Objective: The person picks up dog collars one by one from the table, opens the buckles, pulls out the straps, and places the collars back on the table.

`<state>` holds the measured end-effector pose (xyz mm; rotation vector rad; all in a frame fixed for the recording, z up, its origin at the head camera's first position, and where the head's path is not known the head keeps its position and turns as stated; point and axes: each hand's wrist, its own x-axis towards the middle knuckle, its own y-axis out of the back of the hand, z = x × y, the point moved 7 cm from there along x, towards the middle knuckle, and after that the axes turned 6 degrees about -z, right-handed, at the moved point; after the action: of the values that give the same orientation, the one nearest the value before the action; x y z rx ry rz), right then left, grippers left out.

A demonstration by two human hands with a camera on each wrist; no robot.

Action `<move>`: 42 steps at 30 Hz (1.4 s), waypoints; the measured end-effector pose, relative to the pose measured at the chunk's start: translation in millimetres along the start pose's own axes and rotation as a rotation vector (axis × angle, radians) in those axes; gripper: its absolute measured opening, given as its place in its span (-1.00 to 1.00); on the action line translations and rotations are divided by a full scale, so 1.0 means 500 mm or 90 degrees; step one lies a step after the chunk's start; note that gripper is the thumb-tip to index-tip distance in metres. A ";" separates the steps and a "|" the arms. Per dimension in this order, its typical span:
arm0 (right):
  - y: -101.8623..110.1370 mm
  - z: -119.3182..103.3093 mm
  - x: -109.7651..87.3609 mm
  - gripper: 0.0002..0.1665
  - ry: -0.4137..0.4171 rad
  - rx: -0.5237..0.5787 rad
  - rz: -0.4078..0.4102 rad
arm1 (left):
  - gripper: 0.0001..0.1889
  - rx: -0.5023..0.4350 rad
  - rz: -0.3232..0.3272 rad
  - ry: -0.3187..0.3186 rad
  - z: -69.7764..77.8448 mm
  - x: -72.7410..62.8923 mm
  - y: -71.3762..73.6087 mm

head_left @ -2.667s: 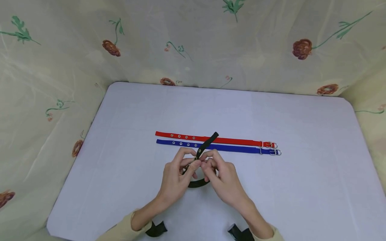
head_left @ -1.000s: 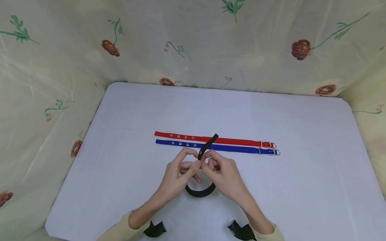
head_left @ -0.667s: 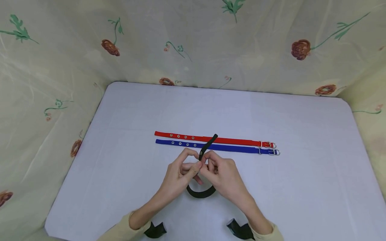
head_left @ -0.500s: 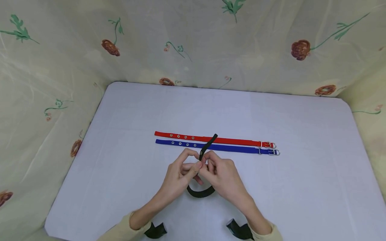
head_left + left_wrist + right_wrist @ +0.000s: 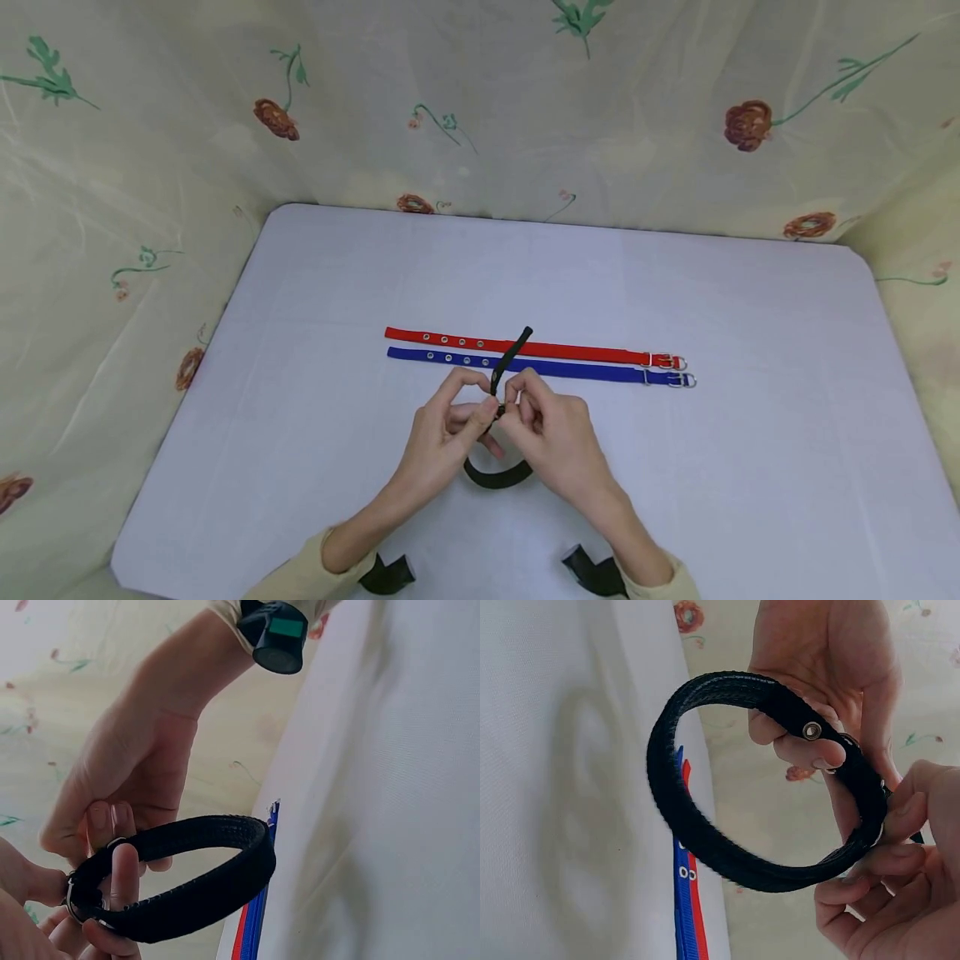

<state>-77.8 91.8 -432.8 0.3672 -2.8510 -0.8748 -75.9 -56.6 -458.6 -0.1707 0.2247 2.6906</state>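
Note:
A black collar (image 5: 498,478) is bent into a loop, held up above the table by both hands. My left hand (image 5: 447,433) pinches it between thumb and fingers near the buckle. From the other side, my right hand (image 5: 558,433) pinches the same spot, fingertips almost meeting the left ones. The collar's free end sticks up past the fingers toward the far side. In the right wrist view a metal eyelet (image 5: 811,731) shows on the band; fingers partly hide the buckle. Behind the hands lie a red collar (image 5: 585,352) and a blue collar (image 5: 592,369), flat and side by side.
The white-covered table (image 5: 315,292) has rounded far corners. A flower-printed curtain (image 5: 510,125) surrounds its back and sides. Dark wrist-mounted devices sit at both sleeves, one a wrist camera (image 5: 277,652) in the left wrist view.
The black collar's free end has shifted slightly left and up, and a bit of metal now shows between the fingertips. Its loop hangs nearer the body than at first. Red and blue collars stay put.

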 end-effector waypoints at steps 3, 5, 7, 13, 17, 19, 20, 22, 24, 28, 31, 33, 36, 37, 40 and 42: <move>0.006 0.000 -0.002 -0.84 0.017 0.012 0.012 | -0.76 -0.006 0.001 -0.003 0.002 -0.001 0.002; 0.009 0.002 -0.004 -0.83 0.022 0.017 0.021 | -0.76 -0.012 0.004 0.000 0.002 -0.001 0.004; 0.012 0.004 -0.005 -0.83 0.026 0.019 0.031 | -0.76 -0.016 0.005 0.001 0.002 -0.002 0.005; 0.015 0.003 -0.008 -0.87 0.049 0.010 0.065 | -0.76 -0.027 0.015 0.010 0.005 -0.003 0.008; 0.017 0.002 -0.010 -0.86 0.054 0.006 0.088 | -0.76 -0.027 0.014 0.009 0.006 -0.003 0.007; 0.017 0.002 -0.010 -0.86 0.054 0.012 0.093 | -0.76 -0.022 0.016 0.006 0.007 -0.004 0.006; 0.017 0.002 -0.009 -0.86 0.054 0.017 0.093 | -0.77 -0.021 0.018 0.005 0.008 -0.004 0.007; 0.017 0.000 -0.009 -0.86 0.057 0.027 0.091 | -0.77 -0.016 0.023 0.001 0.009 -0.005 0.008; 0.016 -0.001 -0.009 -0.85 0.059 0.030 0.085 | -0.77 -0.014 0.027 -0.001 0.010 -0.005 0.009; 0.011 -0.004 -0.008 -0.86 0.062 0.021 0.063 | -0.77 -0.017 0.025 -0.003 0.008 -0.005 0.011; 0.007 -0.006 -0.008 -0.89 0.063 0.014 0.041 | -0.77 -0.023 0.025 -0.003 0.006 -0.005 0.012; 0.006 -0.007 -0.009 -0.85 0.069 0.013 0.029 | -0.76 -0.025 0.025 -0.004 0.006 -0.005 0.014; 0.008 -0.010 -0.009 -0.77 0.090 0.003 0.018 | -0.76 -0.023 0.025 -0.007 0.006 -0.004 0.017; 0.009 -0.011 -0.010 -0.75 0.100 -0.001 0.019 | -0.75 -0.022 0.025 -0.008 0.006 -0.003 0.017; 0.014 -0.011 -0.011 -0.71 0.125 -0.009 0.028 | -0.74 -0.015 0.019 -0.011 0.007 -0.001 0.017; 0.017 -0.010 -0.012 -0.71 0.136 -0.009 0.037 | -0.72 -0.006 0.012 -0.010 0.007 0.000 0.016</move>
<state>-72.5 97.5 -424.3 0.3506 -2.6443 -0.7931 -79.6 -63.2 -454.2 -0.1502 0.2090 2.7105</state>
